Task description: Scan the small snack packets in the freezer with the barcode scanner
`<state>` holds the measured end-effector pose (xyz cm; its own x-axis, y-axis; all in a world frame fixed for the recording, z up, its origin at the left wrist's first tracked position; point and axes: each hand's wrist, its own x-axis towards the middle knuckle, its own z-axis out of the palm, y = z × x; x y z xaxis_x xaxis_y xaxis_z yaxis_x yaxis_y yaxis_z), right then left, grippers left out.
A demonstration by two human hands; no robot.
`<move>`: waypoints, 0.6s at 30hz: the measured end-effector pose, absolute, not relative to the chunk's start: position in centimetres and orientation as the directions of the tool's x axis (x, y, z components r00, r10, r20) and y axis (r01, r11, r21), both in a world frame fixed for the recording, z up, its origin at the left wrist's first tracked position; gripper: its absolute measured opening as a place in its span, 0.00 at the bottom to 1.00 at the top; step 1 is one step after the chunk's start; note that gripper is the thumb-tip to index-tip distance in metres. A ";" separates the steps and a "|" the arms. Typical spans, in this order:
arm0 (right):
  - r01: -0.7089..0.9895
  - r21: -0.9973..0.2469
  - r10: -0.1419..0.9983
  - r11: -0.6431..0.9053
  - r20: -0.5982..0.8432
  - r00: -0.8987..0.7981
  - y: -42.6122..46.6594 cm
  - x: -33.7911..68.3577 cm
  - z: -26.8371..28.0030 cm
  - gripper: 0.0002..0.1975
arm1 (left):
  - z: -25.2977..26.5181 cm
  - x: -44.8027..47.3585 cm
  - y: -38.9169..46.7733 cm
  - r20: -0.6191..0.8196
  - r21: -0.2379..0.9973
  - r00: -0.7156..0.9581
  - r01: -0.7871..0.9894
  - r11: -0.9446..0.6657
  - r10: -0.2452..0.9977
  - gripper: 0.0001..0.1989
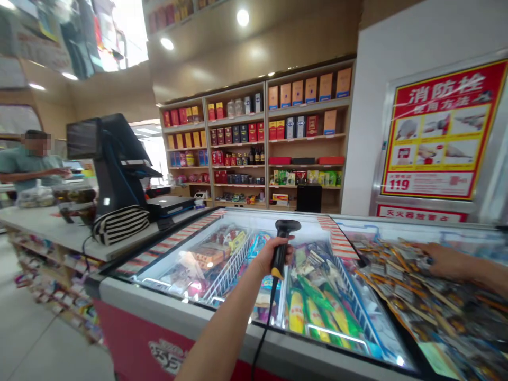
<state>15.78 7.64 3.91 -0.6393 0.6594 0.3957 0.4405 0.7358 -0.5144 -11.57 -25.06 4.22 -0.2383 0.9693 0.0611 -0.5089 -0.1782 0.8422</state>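
Observation:
My left hand (273, 255) is wrapped round the handle of a black barcode scanner (282, 233) with a yellow tip at its base. It is held above the glass top of a chest freezer (174, 317), and its black cable (265, 328) runs down over the freezer's front. At the right, my right hand (442, 259) reaches onto a wide heap of small packaged goods (420, 296) lying on the freezer top. Its fingers are blurred and partly lost among the packets, so their grip does not show.
Wire baskets (228, 275) and packaged food show through the glass. On the left counter (24, 216) stand a checkout terminal (115, 159) and a striped pouch (121, 225). A person (32, 159) stands beyond it. Shelves of boxes (238, 137) line the back wall.

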 end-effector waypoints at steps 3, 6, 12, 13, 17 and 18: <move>0.570 -0.450 0.673 0.687 0.100 -0.733 8.3 16.3 5.3 0.22 | 2.3 -12.6 -23.2 0.029 0.822 -0.225 -0.549 -0.151 0.974 0.15; 0.691 -0.359 0.756 0.628 0.071 -0.650 7.6 16.5 6.0 0.20 | 1.3 -13.2 -21.7 0.008 0.812 -0.206 -0.569 -0.126 0.978 0.13; 0.736 -0.311 0.778 0.601 0.016 -0.628 7.4 16.9 7.9 0.08 | 1.7 -13.3 -21.0 -0.036 0.873 -0.103 -0.487 -0.019 0.994 0.15; 0.734 -0.347 0.786 0.584 0.013 -0.618 7.4 17.3 8.5 0.06 | 1.8 -13.2 -21.1 -0.041 0.884 -0.094 -0.467 -0.007 0.995 0.16; 0.480 -0.792 0.783 0.378 -0.003 -0.622 5.2 17.8 9.9 0.08 | 2.3 -12.6 -22.1 -0.046 0.908 -0.048 -0.418 0.022 0.998 0.17; 0.357 -0.881 0.775 0.310 0.016 -0.632 4.2 17.0 9.7 0.11 | 2.4 -12.6 -22.2 -0.040 0.912 -0.036 -0.410 0.021 0.999 0.17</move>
<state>17.01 4.16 9.72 -0.6320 0.7748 0.0163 0.3569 0.3097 -0.8813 -12.57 -22.25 2.43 -0.0360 0.9986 -0.0397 -0.4097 0.0215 0.9120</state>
